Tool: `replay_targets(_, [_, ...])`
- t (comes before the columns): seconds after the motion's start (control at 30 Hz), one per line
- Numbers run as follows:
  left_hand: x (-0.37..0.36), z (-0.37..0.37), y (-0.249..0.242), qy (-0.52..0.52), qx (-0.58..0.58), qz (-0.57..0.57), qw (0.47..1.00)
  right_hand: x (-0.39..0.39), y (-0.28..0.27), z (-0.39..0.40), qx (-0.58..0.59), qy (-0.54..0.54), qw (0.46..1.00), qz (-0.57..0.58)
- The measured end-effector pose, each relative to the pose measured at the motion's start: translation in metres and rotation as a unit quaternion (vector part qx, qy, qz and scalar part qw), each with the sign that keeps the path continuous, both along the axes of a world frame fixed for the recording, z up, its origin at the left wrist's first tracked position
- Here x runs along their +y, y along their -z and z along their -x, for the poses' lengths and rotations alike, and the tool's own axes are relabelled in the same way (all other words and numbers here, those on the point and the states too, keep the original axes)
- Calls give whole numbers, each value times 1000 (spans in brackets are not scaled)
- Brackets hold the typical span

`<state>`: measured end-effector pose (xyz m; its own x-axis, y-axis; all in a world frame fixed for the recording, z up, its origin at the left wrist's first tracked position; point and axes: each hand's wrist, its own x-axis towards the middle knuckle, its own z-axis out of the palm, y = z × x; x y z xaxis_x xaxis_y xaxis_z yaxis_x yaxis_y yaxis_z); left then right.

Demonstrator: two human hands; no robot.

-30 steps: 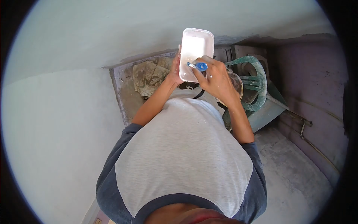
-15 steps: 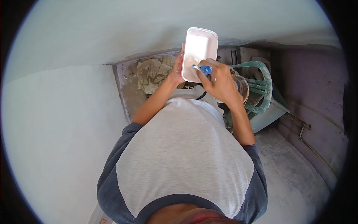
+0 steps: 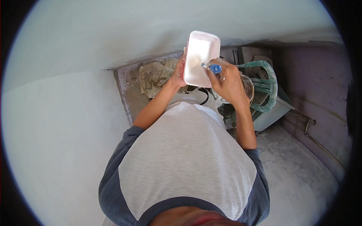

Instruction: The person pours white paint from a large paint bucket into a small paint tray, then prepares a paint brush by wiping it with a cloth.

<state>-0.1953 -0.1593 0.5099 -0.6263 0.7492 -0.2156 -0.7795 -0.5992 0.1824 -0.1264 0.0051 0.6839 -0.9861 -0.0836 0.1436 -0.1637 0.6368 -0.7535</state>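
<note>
My left hand (image 3: 180, 71) is wrapped round the left side of a rectangular tub (image 3: 186, 56), white inside and red outside. Pale wet material, like paint or filler, covers part of the tub's inside. In my right hand (image 3: 228, 81) is a blue-handled tool (image 3: 215, 68), pinched over the tub's near right part. The tool's blue end points up toward me; its working end is too small and covered to name. White specks dot the right hand's skin.
A pale wall (image 3: 113, 34) rises just ahead, another (image 3: 56, 132) stands at left. To the right are a paint-smeared green plastic chair (image 3: 273, 86), a clear round container (image 3: 247, 88) and a pipe (image 3: 307, 128) along the purple wall. A crumpled sack (image 3: 156, 77) lies behind my left forearm.
My right hand has moved slightly right with the blue-handled tool, across the tub. The tub sits a little lower in view, still in my left hand.
</note>
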Motion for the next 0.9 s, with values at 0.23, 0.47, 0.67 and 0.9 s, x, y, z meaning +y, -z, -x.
replay_targets(0.23, [-16, 9, 4, 35, 25, -30, 999, -20, 0, 6, -38, -99, 993, 44])
replay_targets(0.47, [-28, 17, 11, 59, 67, -20, 996, -26, -6, 19, -29, 24, 999, 9])
replay_targets(0.67, [-31, 27, -10, 92, 20, -86, 992, -35, -11, 10, -16, -26, 1000, 2])
replay_targets(0.9, [-32, 28, -3, 99, 25, -35, 994, -47, 5, 15, -6, -48, 997, 53])
